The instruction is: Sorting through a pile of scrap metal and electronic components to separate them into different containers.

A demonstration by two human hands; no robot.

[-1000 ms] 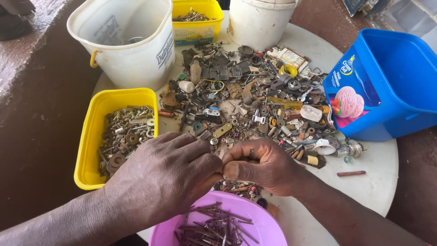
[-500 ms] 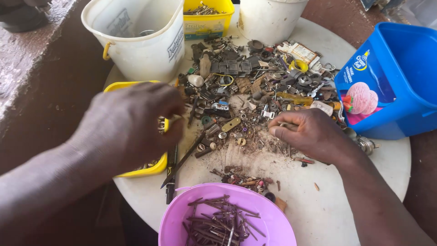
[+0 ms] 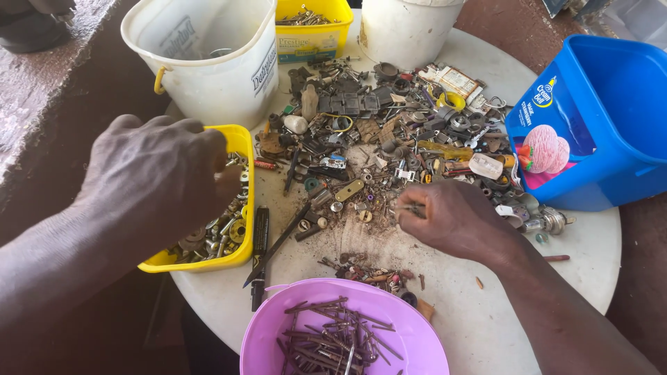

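My left hand hovers over the yellow tub of nuts, washers and bolts at the left, with its fingers bunched and pointing down. What it holds is hidden. My right hand rests at the near edge of the pile of mixed scrap hardware on the round white table. Its fingertips pinch a small thin metal piece. A purple bowl of rusty nails sits at the near table edge between my arms.
A large white bucket stands behind the yellow tub. A second yellow tub and another white bucket stand at the back. An open blue tub stands at the right. A black knife-like tool lies beside the yellow tub.
My hands have parted. The left one swung left from the pile to above the yellow tub. The right one shifted right and picks at the pile's edge.
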